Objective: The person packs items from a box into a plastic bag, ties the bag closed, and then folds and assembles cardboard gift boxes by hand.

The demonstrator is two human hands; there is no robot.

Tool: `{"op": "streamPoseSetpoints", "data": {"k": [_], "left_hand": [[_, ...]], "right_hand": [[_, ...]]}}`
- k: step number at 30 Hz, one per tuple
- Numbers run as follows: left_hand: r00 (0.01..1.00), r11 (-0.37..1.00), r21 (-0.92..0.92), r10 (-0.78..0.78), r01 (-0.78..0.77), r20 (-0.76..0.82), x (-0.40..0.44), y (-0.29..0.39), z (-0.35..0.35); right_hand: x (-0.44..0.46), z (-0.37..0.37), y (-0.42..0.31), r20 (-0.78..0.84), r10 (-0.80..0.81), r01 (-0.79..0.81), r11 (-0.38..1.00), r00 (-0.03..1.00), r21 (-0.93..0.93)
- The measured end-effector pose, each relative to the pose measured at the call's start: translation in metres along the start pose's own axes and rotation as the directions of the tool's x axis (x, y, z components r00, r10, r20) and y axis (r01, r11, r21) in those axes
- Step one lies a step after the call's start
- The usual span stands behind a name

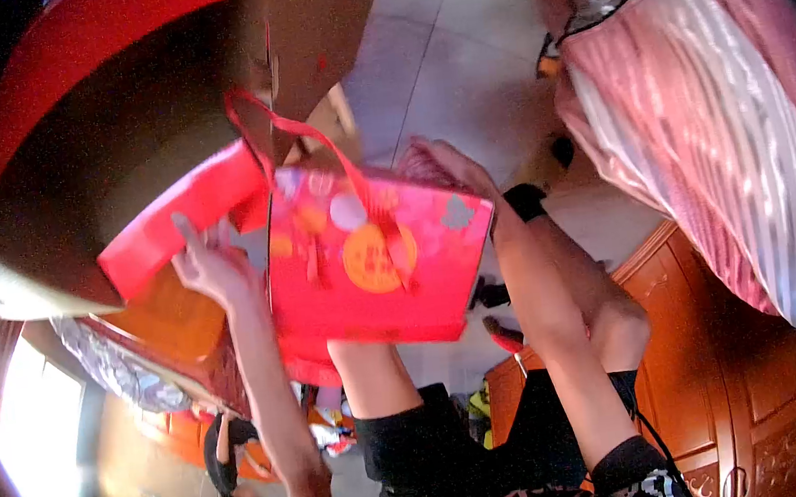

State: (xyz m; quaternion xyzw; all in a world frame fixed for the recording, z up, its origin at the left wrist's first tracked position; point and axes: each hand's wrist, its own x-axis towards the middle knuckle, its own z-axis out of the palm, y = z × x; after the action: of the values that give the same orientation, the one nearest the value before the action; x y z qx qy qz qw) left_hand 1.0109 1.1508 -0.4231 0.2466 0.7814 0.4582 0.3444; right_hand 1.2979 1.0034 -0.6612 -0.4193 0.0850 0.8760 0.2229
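A red gift box with orange and pink printing and a red ribbon handle stands tilted above my thighs. My right hand is at its upper right edge, with its fingers partly hidden behind the box and blurred. To the left, a plain red panel or flap slants beside the box; whether it joins the box is unclear. My left hand touches this panel, its index finger stretched out along it and the other fingers apart.
Striped pink and white fabric hangs at the upper right. Carved wooden doors stand at the lower right. A brown surface is ahead, beside pale floor tiles. Another person appears at the lower left.
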Motion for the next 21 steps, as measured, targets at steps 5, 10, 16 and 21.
{"op": "streamPoseSetpoints", "data": {"k": [5,10,16,21], "left_hand": [[0.995,0.974,-0.207,-0.08,0.089,0.052,-0.011,-0.026,0.026],[0.934,0.933,-0.246,-0.181,0.262,0.307,0.04,0.04,0.034],[0.938,0.971,-0.088,-0.189,0.223,0.291,0.0,0.073,0.0],[0.92,0.932,-0.136,-0.294,0.336,0.258,-0.04,0.094,0.011]], "right_hand": [[-0.032,-0.012,0.002,-0.09,0.016,-0.014,1.0,0.996,0.019],[-0.064,-0.082,0.028,-0.178,-0.139,0.183,0.948,0.974,0.261],[-0.133,-0.105,0.028,-0.582,-0.457,0.544,0.838,0.672,-0.03],[-0.189,0.035,0.016,-0.391,-0.816,0.368,0.551,0.425,-0.749]]}}
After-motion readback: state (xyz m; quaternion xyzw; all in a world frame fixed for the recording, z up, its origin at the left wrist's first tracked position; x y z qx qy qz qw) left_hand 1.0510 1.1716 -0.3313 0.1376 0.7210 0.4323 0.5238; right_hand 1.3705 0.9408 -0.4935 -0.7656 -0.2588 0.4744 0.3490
